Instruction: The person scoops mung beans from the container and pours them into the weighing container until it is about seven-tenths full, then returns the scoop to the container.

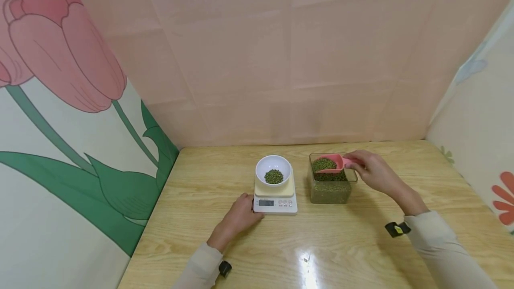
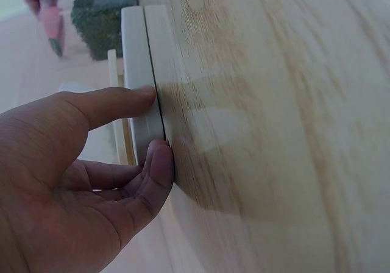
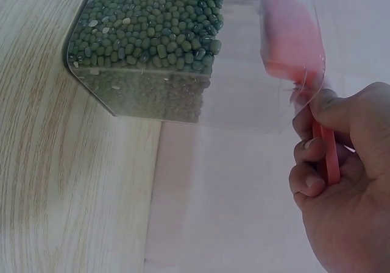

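Note:
My right hand [image 1: 376, 174] grips the handle of a pink scoop [image 1: 339, 163] heaped with green mung beans [image 1: 324, 164]. The scoop is at the top of a clear plastic container [image 3: 241, 96], which holds more mung beans [image 3: 155, 38]. To the left stands a white and cream digital kitchen scale [image 1: 277, 209], bearing a white bowl [image 1: 274, 161] with a small pile of mung beans in it. At the scale's front left corner, my left hand [image 1: 243, 214] holds its edge between thumb and fingers. The display's digits are too small to read.
Everything stands on a wood-grain table [image 1: 209, 182]. A pinkish cloth [image 1: 241, 66] hangs along its back edge. Painted walls with flowers [image 1: 68, 52] flank the left and right sides. Glare spots the table's front.

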The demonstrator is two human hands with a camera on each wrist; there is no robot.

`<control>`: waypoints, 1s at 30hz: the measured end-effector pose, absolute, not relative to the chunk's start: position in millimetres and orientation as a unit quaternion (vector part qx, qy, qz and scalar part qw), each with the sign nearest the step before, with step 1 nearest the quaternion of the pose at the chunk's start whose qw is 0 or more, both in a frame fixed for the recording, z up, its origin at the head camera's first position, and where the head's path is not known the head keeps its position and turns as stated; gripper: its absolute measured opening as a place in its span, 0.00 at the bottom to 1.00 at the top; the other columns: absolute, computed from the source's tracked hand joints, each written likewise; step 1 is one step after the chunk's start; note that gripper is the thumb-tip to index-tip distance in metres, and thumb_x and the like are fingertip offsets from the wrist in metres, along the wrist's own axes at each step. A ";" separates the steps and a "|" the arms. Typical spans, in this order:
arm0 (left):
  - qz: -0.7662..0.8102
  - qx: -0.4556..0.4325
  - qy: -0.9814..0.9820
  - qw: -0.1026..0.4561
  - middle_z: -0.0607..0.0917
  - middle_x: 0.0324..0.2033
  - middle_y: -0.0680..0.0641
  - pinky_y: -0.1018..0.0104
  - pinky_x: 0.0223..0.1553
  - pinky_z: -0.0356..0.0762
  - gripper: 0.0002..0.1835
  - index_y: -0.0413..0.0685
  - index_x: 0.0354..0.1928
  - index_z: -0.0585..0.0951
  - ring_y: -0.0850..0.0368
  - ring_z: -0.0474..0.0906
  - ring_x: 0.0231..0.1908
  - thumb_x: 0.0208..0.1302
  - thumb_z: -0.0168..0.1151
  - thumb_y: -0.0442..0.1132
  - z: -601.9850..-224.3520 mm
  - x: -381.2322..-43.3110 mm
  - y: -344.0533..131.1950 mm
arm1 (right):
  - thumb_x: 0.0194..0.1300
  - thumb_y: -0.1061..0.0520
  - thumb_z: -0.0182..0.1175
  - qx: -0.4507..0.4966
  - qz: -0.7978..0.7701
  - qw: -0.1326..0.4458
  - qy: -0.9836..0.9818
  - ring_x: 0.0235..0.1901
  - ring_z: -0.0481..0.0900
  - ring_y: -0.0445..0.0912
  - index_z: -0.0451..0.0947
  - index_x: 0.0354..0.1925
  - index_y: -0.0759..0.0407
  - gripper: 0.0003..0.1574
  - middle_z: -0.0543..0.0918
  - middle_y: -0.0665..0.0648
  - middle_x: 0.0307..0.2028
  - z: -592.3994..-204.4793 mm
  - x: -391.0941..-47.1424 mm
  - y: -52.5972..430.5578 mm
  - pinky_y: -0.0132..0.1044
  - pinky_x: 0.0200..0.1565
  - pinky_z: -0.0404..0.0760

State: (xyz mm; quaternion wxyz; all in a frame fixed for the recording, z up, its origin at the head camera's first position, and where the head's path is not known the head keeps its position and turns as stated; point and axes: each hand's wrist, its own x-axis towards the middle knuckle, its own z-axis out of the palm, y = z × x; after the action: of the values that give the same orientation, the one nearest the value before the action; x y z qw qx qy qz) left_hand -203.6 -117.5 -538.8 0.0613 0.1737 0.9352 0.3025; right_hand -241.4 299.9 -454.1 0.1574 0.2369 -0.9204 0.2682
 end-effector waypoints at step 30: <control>0.294 0.174 0.938 0.063 0.87 0.45 0.46 0.57 0.48 0.81 0.26 0.45 0.63 0.84 0.55 0.77 0.44 0.64 0.76 0.42 -535.1 -202.1 -116.9 | 0.71 0.67 0.67 0.236 0.279 0.171 -0.915 0.35 0.83 0.43 0.86 0.51 0.69 0.11 0.90 0.64 0.41 -456.3 -242.4 305.3 0.35 0.34 0.80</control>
State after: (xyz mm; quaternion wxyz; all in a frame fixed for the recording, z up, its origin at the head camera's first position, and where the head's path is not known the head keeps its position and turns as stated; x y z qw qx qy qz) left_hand -202.1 -116.9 -535.1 0.0634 0.1744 0.9375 0.2943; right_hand -242.4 305.3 -456.3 0.1708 0.2364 -0.9151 0.2786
